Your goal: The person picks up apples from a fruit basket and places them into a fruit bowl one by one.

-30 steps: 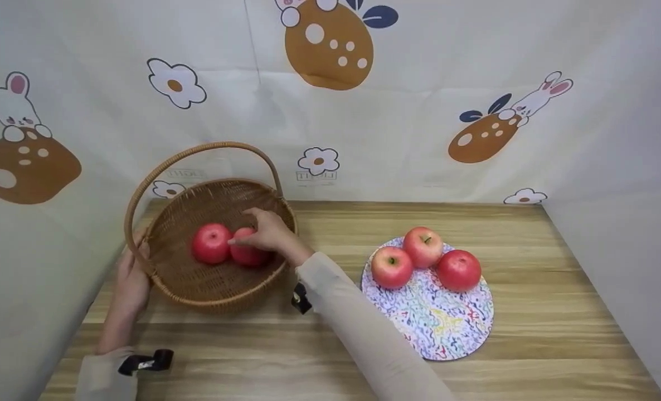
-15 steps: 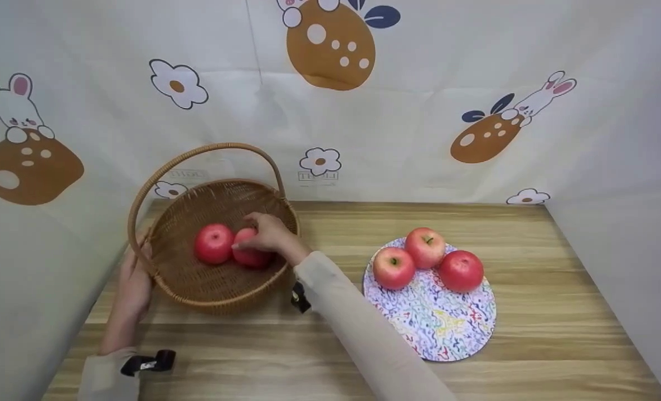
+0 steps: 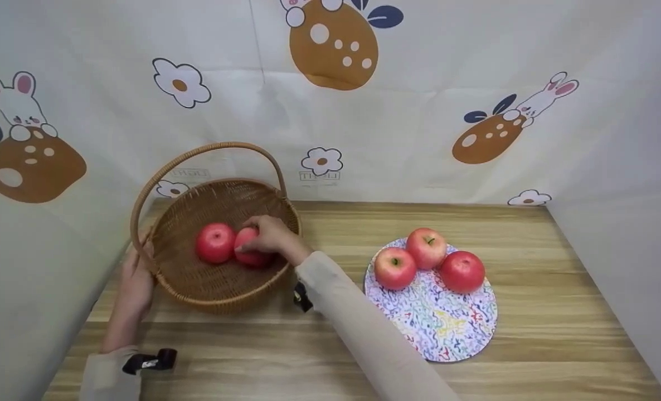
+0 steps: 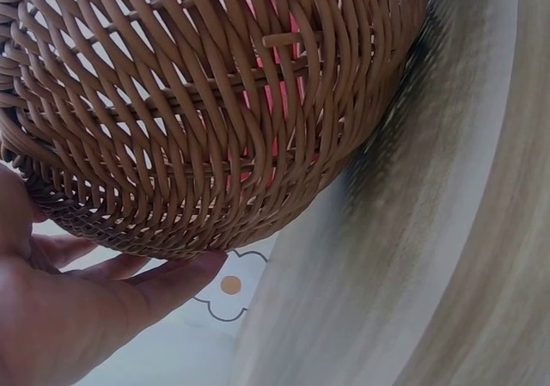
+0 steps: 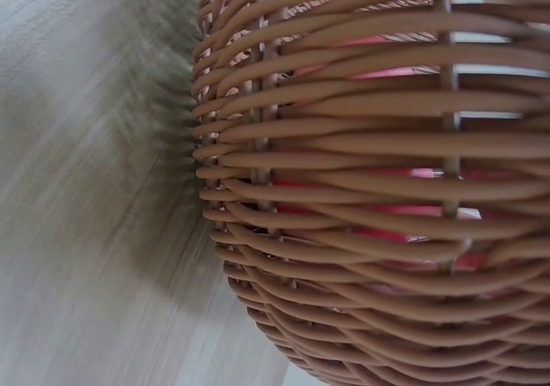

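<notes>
A brown wicker basket [image 3: 213, 289] with a tall arched handle stands at the left, with two red apples inside it. The fingers of my right hand [image 3: 272, 236] reach over its right side and grip the right-hand apple [image 3: 247, 239], covering part of it. Beside that one lies the other apple [image 3: 215, 243]. My left hand [image 3: 137, 284] holds the basket's left side near the handle's foot; its fingers lie along the weave in the left wrist view. Through the gaps of the basket wall [image 5: 361, 154], red shows in the right wrist view, where my right hand is hidden.
To the right, a round multicoloured patterned board [image 3: 442, 323] bears three apples [image 3: 426, 248] grouped at its back. Under everything is a wood-grain table [image 3: 548, 312]. Printed cloth walls [image 3: 408, 122] rise behind and on both sides.
My right hand's fingers have lowered and closed round the right-hand apple. My left hand stays at the basket's side. The whole head view has shifted slightly.
</notes>
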{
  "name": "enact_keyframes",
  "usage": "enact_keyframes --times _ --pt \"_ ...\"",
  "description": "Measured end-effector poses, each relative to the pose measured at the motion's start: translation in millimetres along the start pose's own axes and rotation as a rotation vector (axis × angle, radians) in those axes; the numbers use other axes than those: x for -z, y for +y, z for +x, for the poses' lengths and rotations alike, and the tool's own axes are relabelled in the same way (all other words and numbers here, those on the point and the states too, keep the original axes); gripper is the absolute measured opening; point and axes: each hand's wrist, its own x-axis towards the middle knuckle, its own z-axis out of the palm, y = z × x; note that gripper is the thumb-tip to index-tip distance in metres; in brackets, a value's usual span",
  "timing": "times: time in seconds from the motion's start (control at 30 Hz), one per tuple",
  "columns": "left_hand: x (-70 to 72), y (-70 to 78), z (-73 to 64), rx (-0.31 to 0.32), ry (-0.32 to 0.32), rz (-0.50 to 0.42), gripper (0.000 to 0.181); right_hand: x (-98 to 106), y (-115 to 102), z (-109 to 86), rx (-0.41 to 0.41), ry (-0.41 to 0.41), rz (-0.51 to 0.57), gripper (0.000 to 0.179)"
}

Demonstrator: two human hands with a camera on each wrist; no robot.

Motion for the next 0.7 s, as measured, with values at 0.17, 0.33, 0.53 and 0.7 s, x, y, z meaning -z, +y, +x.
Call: enact_keyframes --times 0.17,0.33,0.53,0.7 --pt "-1.0 0.2 -1.1 -0.019 -0.012 -0.021 0.065 0.3 0.0 -0.4 0.015 0.007 -0.008 0.052" --pt "-2.1 -1.6 -1.2 -0.038 -0.015 -0.037 0.063 0.7 0.5 -1.3 0.026 0.016 -0.011 0.051" --pt "-2.2 -0.7 -1.3 -0.045 0.000 0.023 0.062 -0.3 0.8 -2.6 0.025 0.023 -0.019 0.051" --pt "-2.9 2.2 -2.5 -0.073 0.011 0.092 0.061 -1.9 2.4 -3.2 0.039 0.037 -0.018 0.049"
